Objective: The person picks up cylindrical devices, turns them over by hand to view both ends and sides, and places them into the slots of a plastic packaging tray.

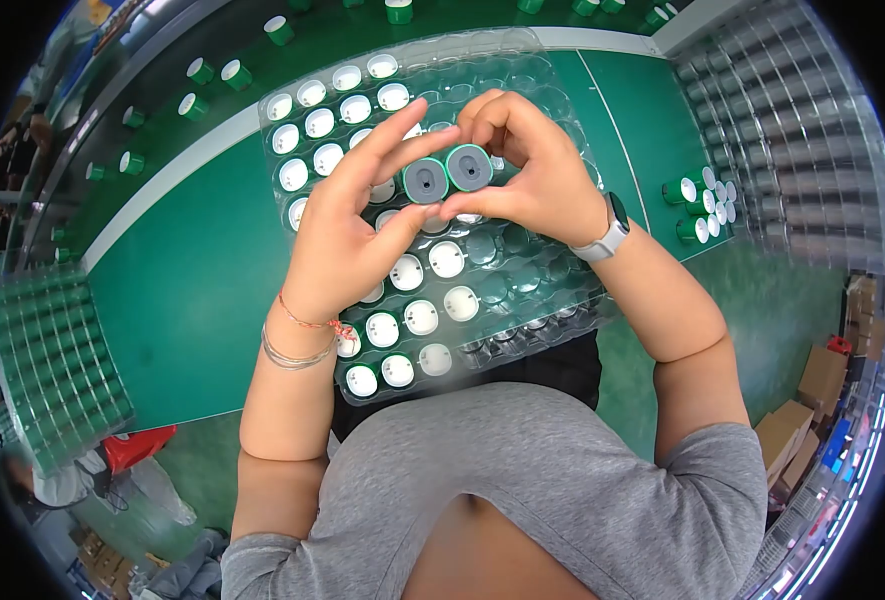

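Note:
Two short green cylinders with dark grey ends are held side by side above a clear plastic tray. My left hand (347, 225) has thumb and fingers curved around the left cylinder (425, 181). The right cylinder (469, 167) sits between the thumb and bent fingers of my right hand (537, 170). Both grey ends face up toward me, each with a small dark slot, and the cylinders touch or nearly touch. Below them, the clear tray (517, 275) has rows of similar cylinders with white ends (420, 317) on its left side, and bare pockets on its right.
The tray lies on a green table (192, 270). More white-ended green cylinders (702, 205) lie grouped at the right. Others stand scattered on a belt-like green strip (252, 95) beyond the table. Stacked clear trays are at the far left (57, 360) and right (782, 130).

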Demonstrator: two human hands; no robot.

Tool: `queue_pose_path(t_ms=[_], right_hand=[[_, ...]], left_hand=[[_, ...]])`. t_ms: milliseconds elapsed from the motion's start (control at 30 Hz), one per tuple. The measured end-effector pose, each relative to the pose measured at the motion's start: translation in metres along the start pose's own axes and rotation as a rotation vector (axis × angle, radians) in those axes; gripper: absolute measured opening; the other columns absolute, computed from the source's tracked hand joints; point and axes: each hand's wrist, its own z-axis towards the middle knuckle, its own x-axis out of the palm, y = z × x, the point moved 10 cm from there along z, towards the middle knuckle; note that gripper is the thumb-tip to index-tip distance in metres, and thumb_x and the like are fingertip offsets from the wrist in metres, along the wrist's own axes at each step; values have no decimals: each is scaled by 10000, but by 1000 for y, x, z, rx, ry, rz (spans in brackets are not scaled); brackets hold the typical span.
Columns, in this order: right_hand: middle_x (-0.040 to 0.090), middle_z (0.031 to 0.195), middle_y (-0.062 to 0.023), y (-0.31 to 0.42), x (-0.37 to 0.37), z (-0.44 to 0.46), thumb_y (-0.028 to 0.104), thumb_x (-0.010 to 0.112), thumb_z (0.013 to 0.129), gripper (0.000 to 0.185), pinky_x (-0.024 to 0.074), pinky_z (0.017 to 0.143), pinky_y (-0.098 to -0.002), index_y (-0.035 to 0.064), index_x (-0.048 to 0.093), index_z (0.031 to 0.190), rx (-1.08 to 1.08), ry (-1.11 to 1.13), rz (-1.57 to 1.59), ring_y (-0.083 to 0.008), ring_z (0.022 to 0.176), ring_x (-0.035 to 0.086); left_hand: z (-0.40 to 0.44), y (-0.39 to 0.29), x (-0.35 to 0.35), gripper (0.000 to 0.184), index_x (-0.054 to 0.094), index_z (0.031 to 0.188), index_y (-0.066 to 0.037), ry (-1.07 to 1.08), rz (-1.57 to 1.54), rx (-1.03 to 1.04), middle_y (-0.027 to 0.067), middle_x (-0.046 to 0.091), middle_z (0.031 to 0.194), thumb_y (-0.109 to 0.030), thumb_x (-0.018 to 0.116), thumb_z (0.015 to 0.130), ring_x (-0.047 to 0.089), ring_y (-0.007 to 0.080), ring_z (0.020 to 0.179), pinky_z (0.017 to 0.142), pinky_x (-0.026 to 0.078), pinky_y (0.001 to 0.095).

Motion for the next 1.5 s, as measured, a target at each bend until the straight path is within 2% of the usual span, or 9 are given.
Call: queue_pose_path(t_ms=[400,700,833,1033,1133,1167,1267,1367,1500], right_hand=[[530,1053,-54,-1,-1,0,67,887,672,509,486,880,-285,39,487,986,0,21,-52,-140,980,548],[549,1069,-45,-8,3,0,69,886,663,489,493,865,-291,15,567,1030,25,100,101,-144,961,573],[561,1029,-21,7,-2,-1,103,876,673,414,482,754,-264,32,632,1000,-3,147,-102,-128,858,556],[571,998,-19,49,-1,-18,123,860,686,372,461,606,-253,58,653,989,-84,227,-201,-123,747,518],[572,1003,-25,55,1,-35,117,853,691,369,460,595,-254,60,653,996,-78,249,-207,-126,731,514],[572,1004,-28,58,0,-41,112,849,694,366,461,599,-254,60,653,998,-98,242,-210,-126,728,513],[573,1004,-34,53,-7,-54,108,845,693,364,465,617,-262,57,655,999,-40,223,-193,-134,741,520],[574,999,-37,48,-12,-63,114,843,698,357,466,626,-267,49,655,995,-51,171,-198,-140,755,526],[579,990,-41,44,-19,-71,114,839,704,348,460,624,-265,39,652,988,-62,123,-215,-147,769,531]], left_hand=[[1,-3,-1,543,561,1295,-21,28,204,31,56,649,1234,33,655,763,550,195,1167,976,462,328],[-4,36,-23,468,535,1269,55,-176,-302,-322,167,617,1233,47,694,829,611,185,1074,929,508,293],[-7,46,-35,494,526,1287,70,-234,-346,-365,119,615,1161,54,681,818,604,175,1066,920,511,281],[-10,32,-6,488,544,1287,57,-35,-452,-428,86,560,1173,88,632,808,582,130,1053,896,508,278],[-19,13,12,422,569,1192,43,123,-206,-328,74,539,1162,133,604,781,602,129,1004,832,510,259],[-29,10,20,395,555,1155,35,139,-328,-499,70,539,1158,120,625,776,603,141,1031,862,508,264],[-40,-7,37,404,549,1156,14,180,-287,-380,72,554,1153,73,674,776,592,170,1105,955,487,313],[-52,-17,46,394,595,1103,-12,252,-68,-263,75,605,1106,43,715,732,597,172,1078,928,492,311],[-62,-36,64,358,608,1013,-47,341,204,-92,96,632,1025,-12,747,685,592,277,1063,959,457,372]])
